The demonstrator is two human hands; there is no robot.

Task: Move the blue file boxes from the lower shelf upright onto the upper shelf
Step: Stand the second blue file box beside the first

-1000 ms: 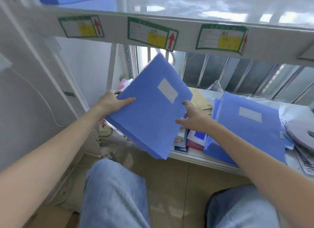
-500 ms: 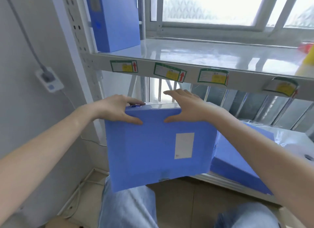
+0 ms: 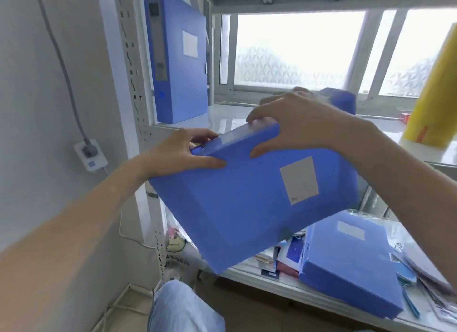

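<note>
Both hands, left hand (image 3: 183, 153) and right hand (image 3: 296, 123), grip tilted file box (image 3: 247, 203).

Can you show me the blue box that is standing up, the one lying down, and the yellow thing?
upright blue file box (image 3: 184, 67), head view, broad side.
flat blue file box (image 3: 346, 265), head view, top face.
yellow roll (image 3: 435, 101), head view, its side.

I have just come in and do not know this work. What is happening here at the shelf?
A person is moving blue file boxes from a lower shelf up to the upper shelf. The left hand and right hand both grip the top edge of one blue box, held tilted in the air in front of the upper shelf, not yet set down. One box already stands upright at that shelf's left end. Another box lies flat below among papers.
</note>
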